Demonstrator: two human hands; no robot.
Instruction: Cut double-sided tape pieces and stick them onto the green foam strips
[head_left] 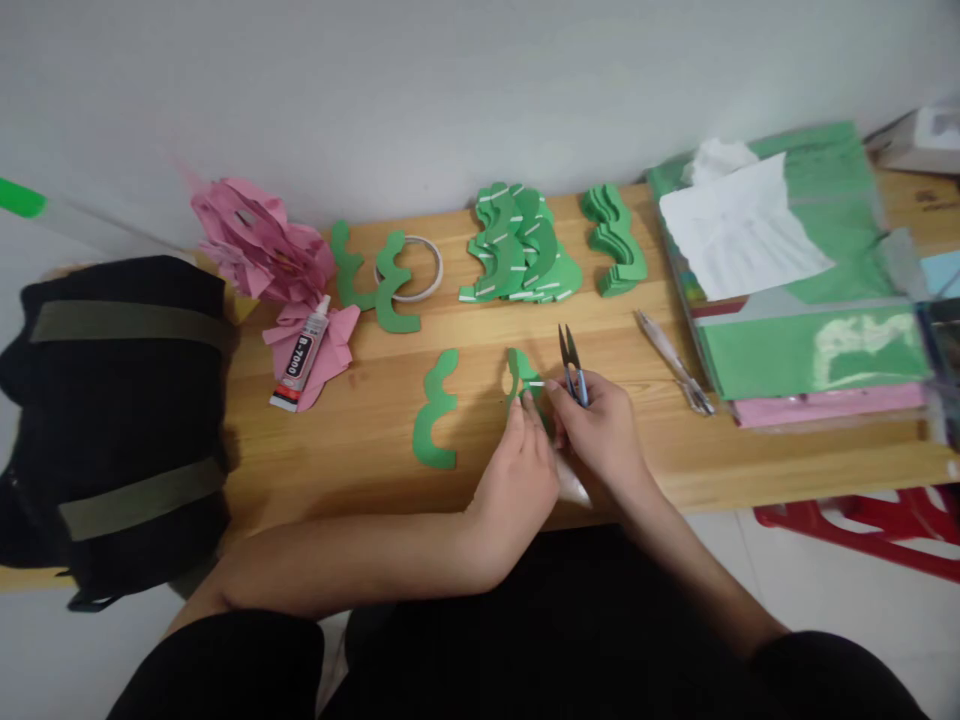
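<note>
A wavy green paper cutout (pixel 524 366) lies on the table, partly hidden under my fingers. My left hand (pixel 521 465) has its fingertips bunched together on it, holding it. In my right hand (pixel 604 425) is a pair of thread snips (pixel 574 370), its dark blades pointing away from me and slightly apart. The right thumb and fingertip meet the end of a short white strip (pixel 535 384) at the cutout. To the left lies another wavy green cutout (pixel 436 415), flat on the wood.
Behind stand a pile of green cutouts with white strips (pixel 517 245), a smaller green stack (pixel 615 245) and a tape roll (pixel 437 265). A glue tube (pixel 301 355) rests on pink paper (pixel 262 240). A pen (pixel 671 355), green paper packs (pixel 810 355) and a black bag (pixel 127 400) flank the area.
</note>
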